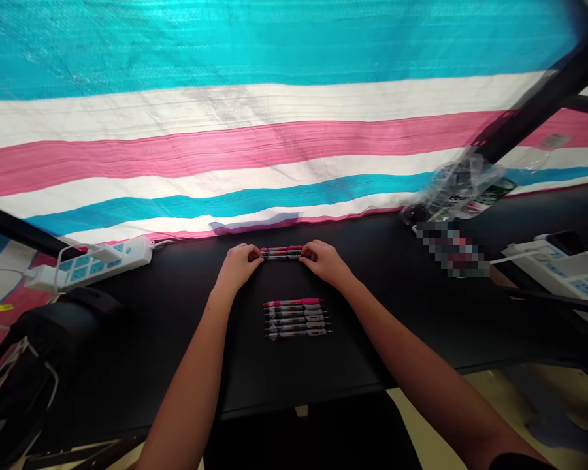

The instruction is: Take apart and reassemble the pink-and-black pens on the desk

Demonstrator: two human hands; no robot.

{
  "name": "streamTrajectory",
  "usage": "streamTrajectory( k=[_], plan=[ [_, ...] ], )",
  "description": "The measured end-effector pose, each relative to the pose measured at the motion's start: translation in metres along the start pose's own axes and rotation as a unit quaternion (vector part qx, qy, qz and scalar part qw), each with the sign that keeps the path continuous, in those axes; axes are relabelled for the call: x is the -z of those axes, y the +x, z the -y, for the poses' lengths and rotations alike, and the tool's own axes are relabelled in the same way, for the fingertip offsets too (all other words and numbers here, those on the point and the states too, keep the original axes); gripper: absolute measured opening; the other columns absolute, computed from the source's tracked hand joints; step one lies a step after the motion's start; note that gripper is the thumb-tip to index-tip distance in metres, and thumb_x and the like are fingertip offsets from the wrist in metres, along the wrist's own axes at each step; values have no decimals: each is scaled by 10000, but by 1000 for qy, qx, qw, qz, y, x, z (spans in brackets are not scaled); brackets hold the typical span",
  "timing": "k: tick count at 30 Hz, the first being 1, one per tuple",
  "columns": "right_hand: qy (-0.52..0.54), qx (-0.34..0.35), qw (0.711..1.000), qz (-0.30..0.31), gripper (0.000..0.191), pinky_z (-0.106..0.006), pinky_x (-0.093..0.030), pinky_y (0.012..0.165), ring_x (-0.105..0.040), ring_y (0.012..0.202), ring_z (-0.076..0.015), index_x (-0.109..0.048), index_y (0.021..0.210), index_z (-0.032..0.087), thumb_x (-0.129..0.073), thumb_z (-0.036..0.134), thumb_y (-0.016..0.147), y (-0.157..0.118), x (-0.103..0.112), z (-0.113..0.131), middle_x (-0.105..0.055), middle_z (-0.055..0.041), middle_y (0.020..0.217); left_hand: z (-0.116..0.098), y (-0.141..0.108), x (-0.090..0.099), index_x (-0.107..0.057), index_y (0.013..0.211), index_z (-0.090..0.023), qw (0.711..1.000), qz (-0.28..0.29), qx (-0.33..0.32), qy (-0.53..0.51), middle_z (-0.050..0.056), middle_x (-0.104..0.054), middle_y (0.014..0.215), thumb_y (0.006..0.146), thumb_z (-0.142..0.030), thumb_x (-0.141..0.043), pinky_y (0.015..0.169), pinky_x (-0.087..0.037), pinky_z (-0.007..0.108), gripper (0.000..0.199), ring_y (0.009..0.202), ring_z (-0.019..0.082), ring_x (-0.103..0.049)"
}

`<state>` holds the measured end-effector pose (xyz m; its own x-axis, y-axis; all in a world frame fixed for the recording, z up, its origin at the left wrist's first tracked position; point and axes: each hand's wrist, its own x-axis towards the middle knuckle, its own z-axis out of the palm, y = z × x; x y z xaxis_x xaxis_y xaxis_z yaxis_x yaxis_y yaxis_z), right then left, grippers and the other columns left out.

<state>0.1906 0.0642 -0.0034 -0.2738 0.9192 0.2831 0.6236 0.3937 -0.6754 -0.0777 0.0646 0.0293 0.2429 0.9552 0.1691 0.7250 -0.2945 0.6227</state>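
Toward the back of the black table, my left hand (241, 262) has its fingers closed at the left ends of a small group of pens (281, 252). The right ends of the same pens are pinched by my right hand (322, 259). One pen in this group is red and the others look dark and clear; the fingers cover their ends. Nearer to me, between my forearms, a row of pens (298, 319) lies side by side on the table. A red pen (294, 302) is at its far edge, with several grey and clear ones below it.
On the left are a white power strip (100, 264) with a plug and cable, and a black bag-like object (63, 333). To the right are crumpled clear plastic (463, 186), a pixelated item (453, 249) and another power strip (563, 267). A striped tarp (274, 150) hangs behind the table (176, 300).
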Motion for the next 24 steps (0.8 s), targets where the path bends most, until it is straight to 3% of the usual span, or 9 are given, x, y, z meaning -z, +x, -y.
streamTrajectory(
  k=[11,17,21,24],
  plan=[
    [-27,6,1000,13,95,-286,-426,672,-539,696,-149,-615,783,188,-653,133,850,0,2,2,-525,-6,794,-1,-1,-3,-720,825,-179,999,-20,-21,34,23,-622,815,854,-195,-697,705,-455,294,40,735,164,-599],
    [-21,13,1000,-12,103,-291,-419,663,-540,678,-147,-661,864,189,-576,178,922,-2,6,7,-547,-21,822,-7,-1,2,-728,778,-177,997,-42,-39,46,34,-638,731,945,-347,-603,673,-406,297,269,695,168,-582],
    [-16,20,999,-28,121,-298,-419,679,-552,693,-156,-667,859,190,-570,193,932,-2,8,10,-578,-30,822,-24,-6,1,-679,605,-167,999,18,-44,15,18,-599,595,956,-457,-564,608,-369,289,470,579,139,-526],
    [-11,23,999,-38,130,-304,-420,684,-562,709,-166,-667,850,190,-567,200,933,-2,10,11,-592,-36,821,-41,-12,-5,-730,683,-180,989,131,-34,-55,3,-651,628,841,-467,-705,595,-393,268,328,603,142,-562]
  ],
)
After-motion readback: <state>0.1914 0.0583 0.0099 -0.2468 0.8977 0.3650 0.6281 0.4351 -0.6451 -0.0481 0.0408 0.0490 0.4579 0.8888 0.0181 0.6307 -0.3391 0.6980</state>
